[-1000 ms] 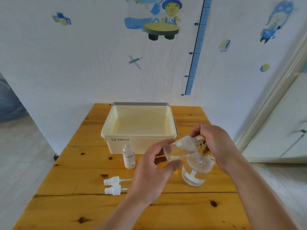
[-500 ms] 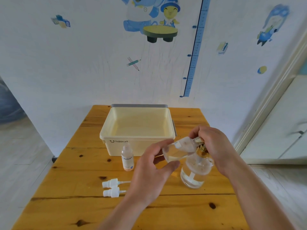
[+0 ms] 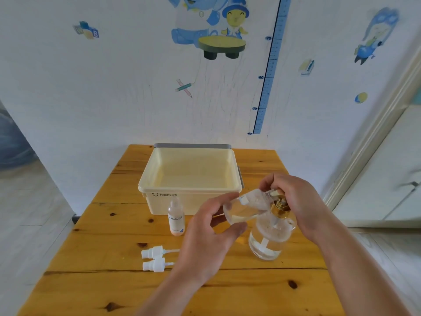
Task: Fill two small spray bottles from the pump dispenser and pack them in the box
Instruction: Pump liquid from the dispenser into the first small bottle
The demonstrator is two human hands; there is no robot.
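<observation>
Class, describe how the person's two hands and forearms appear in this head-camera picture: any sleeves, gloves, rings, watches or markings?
Both hands are bare: no gloves on the left hand or the right hand. No rings show on the visible fingers, and no watch or bracelet on either wrist. Both forearms are uncovered to the bottom edge of the picture, so no sleeve is visible. No tattoos or markings can be seen.

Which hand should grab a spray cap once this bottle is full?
Probably the left hand. The two caps lie on its side of the table, and the right hand is on the pump. It would first have to pass the bottle over.
</observation>
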